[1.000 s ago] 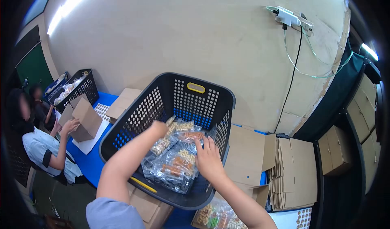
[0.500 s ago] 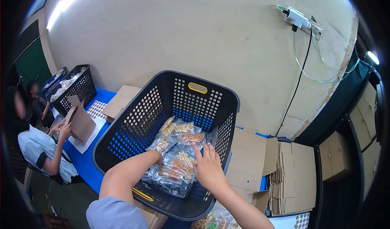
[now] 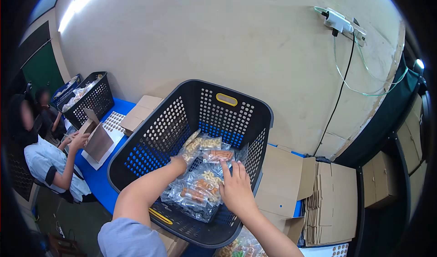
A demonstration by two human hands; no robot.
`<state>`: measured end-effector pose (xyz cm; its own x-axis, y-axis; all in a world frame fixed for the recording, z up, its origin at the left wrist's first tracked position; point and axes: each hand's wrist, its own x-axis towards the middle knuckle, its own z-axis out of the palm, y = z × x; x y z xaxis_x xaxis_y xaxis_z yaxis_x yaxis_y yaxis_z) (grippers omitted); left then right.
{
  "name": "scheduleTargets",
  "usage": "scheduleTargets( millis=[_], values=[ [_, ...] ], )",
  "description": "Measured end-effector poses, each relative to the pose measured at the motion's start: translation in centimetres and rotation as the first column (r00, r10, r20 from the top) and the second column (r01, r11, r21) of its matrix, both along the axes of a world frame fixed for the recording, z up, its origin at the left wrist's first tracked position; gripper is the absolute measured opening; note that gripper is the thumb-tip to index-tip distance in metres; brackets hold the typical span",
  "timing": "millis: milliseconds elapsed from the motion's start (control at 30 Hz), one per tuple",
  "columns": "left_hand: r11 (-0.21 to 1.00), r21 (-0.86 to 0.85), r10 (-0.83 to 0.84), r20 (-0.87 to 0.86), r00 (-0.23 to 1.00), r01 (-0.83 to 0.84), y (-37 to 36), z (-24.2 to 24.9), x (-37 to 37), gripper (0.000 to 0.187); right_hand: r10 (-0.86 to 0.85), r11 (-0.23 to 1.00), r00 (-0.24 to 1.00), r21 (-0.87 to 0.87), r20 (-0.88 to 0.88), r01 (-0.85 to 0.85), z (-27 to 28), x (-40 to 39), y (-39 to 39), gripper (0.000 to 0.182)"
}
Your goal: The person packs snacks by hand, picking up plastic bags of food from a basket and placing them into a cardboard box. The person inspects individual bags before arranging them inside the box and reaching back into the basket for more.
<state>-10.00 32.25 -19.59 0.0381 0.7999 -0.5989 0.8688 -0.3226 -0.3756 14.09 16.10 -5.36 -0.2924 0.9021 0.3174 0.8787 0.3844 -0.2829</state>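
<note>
A black plastic basket (image 3: pixel 157 141) with round holes and a yellow-rimmed handle opening stands tilted in front of me. Clear packets of snacks (image 3: pixel 195 195) lie heaped in its bottom, some with pale curly pieces and some with orange sticks. My left hand (image 3: pixel 179 164) reaches in at the heap's left side, against a packet of pale snacks (image 3: pixel 193 148); its fingers are blurred and partly hidden. Over the heap's right side, my right hand (image 3: pixel 236 188) has its fingers spread, the tips beside a packet of orange sticks (image 3: pixel 217 156).
Flat cardboard (image 3: pixel 330 202) is stacked at the right, beside an open carton (image 3: pixel 280 179). More snack packets (image 3: pixel 241 245) lie below the basket. At the left, a co-worker (image 3: pixel 57 163) handles a brown box (image 3: pixel 99 143) on the blue table, near another filled basket (image 3: pixel 93 100).
My left hand has moved slightly up and away from me along the packets. My right hand stays almost in place. The whole view has shifted a little.
</note>
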Motion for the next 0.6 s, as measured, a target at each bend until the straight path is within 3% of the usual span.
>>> scheduleTargets(
  millis=[67,100,167,200,267,300,367,467,600],
  values=[
    [0.991,0.111,-0.078,0.013,0.997,0.076,1.9,-2.8,-1.6,0.064,-0.011,1.000,1.000,0.001,0.007,0.011,0.0,0.1,0.0,0.061],
    [0.991,0.113,-0.079,0.014,0.997,0.077,1.1,-2.0,-1.3,0.064,-0.012,1.000,1.000,0.003,0.008,0.012,0.0,0.1,0.0,0.061],
    [0.994,-0.106,0.055,0.274,0.960,-0.026,-1.3,1.0,-0.5,0.056,-0.015,1.000,1.000,0.008,0.003,0.015,0.0,0.1,-0.1,0.060],
    [0.994,-0.105,0.052,0.275,0.960,-0.024,-1.3,-0.1,-0.5,0.056,-0.018,1.000,1.000,0.009,0.004,0.017,0.0,0.1,-0.1,0.060],
    [0.973,-0.224,-0.039,0.029,0.999,0.044,-1.4,-4.2,-1.1,0.064,-0.010,1.000,1.000,0.002,-0.014,0.010,0.1,0.1,-0.1,0.059],
    [0.973,-0.224,-0.039,0.027,0.999,0.044,-1.5,-5.3,-1.6,0.064,-0.010,1.000,1.000,0.002,-0.015,0.010,0.2,0.1,-0.1,0.059],
    [0.985,-0.065,-0.161,-0.047,0.986,0.157,-1.6,-6.6,-2.5,0.056,-0.009,1.000,1.000,0.012,-0.023,0.009,0.2,0.1,-0.2,0.059],
    [0.998,-0.035,-0.044,0.041,0.998,0.046,-0.4,-4.8,-1.5,0.046,-0.009,1.000,0.999,0.012,-0.034,0.009,0.3,0.1,-0.1,0.059],
    [0.993,0.069,-0.095,0.033,0.995,0.092,-0.8,-0.6,0.0,0.035,-0.012,1.000,1.000,0.001,-0.027,0.012,0.3,0.1,-0.1,0.060]
  ],
)
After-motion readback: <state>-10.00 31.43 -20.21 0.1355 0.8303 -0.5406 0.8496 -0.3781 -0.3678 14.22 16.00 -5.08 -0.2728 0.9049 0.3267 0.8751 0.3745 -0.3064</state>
